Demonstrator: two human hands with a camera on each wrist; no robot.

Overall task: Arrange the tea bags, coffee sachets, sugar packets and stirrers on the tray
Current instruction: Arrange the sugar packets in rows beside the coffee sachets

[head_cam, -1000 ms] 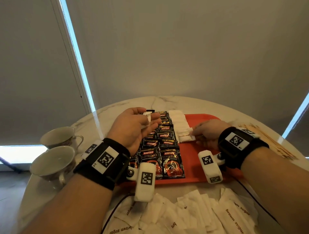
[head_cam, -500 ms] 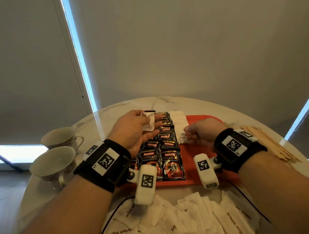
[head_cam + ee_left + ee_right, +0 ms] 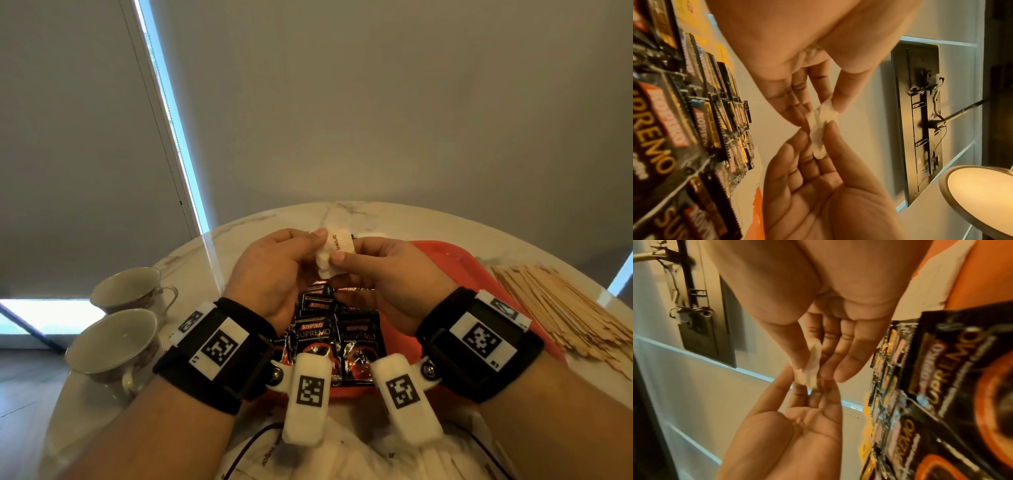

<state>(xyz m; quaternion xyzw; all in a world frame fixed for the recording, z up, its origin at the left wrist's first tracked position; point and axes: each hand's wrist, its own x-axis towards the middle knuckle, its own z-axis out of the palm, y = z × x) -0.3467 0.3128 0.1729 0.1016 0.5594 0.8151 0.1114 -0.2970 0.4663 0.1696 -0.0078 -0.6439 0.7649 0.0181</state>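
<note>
White paper brown-sugar packet [image 3: 334, 255] pinched between both hands' [image 3: 274, 270] [image 3: 387, 274] thumbs and fingertips — flatten it gently, without tearing.

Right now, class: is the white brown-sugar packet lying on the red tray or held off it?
Held off it: left hand and right hand pinch the white paper brown-sugar packet above the red tray.

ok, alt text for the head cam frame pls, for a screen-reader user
Both hands, left hand and right hand, pinch one white brown-sugar packet above a red tray lined with black coffee sachets. Two teacups stand at left, wooden stirrers at right, and more sugar packets lie nearest the camera.
</note>
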